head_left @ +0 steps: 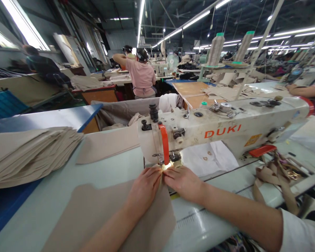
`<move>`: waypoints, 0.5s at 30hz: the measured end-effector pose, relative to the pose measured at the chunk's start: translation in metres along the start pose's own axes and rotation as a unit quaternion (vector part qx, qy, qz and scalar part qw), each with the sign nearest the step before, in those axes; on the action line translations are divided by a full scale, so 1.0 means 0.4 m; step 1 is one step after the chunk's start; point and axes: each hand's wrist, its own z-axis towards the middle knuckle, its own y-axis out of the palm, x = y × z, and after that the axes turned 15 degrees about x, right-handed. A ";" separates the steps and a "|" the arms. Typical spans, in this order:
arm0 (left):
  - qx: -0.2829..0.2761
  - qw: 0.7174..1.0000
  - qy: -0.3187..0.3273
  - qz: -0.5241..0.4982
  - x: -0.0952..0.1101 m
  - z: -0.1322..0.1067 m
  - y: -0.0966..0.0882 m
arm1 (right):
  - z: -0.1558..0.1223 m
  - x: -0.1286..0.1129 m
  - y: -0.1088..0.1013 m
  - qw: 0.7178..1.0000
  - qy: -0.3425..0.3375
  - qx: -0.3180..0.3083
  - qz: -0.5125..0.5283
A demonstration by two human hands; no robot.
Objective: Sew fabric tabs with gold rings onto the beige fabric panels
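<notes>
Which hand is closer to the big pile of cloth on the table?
Left. The left hand rests by the sewing machine on the side facing the pile of cloth; the right hand sits just beyond it, farther away.

A large factory hall runs away toward twelve o'clock under a dark roof, lit by long rows of tube lights (196, 19) that stretch from one o'clock into the distance. At ten o'clock a band of bright windows (23, 33) sits high in the side wall, and a grey end wall (120, 38) closes the room at eleven o'clock. Rows of worktables fill the floor: a blue tabletop (55, 117) at nine o'clock and a bare wooden tabletop (190, 91) at twelve o'clock. A person in a pink shirt (141, 75) sits facing away, with a pale fan (172, 61) just beyond.
</notes>
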 end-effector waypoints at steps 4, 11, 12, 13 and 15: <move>0.003 1.000 -0.004 -0.001 -0.009 0.002 0.005 | 0.003 0.005 0.004 1.000 0.014 0.009 0.005; 0.005 1.000 -0.024 0.001 -0.017 0.006 0.006 | 0.004 0.009 0.015 0.999 0.031 0.022 0.005; 0.007 1.000 -0.022 0.001 -0.018 0.006 0.006 | 0.005 0.009 0.015 0.999 0.032 0.025 0.003; 0.010 1.000 -0.021 0.001 -0.019 0.006 0.007 | 0.006 0.009 0.015 0.999 0.033 0.026 0.002; 0.014 1.000 -0.018 0.002 -0.021 0.007 0.007 | 0.008 0.009 0.013 0.999 0.035 0.022 0.001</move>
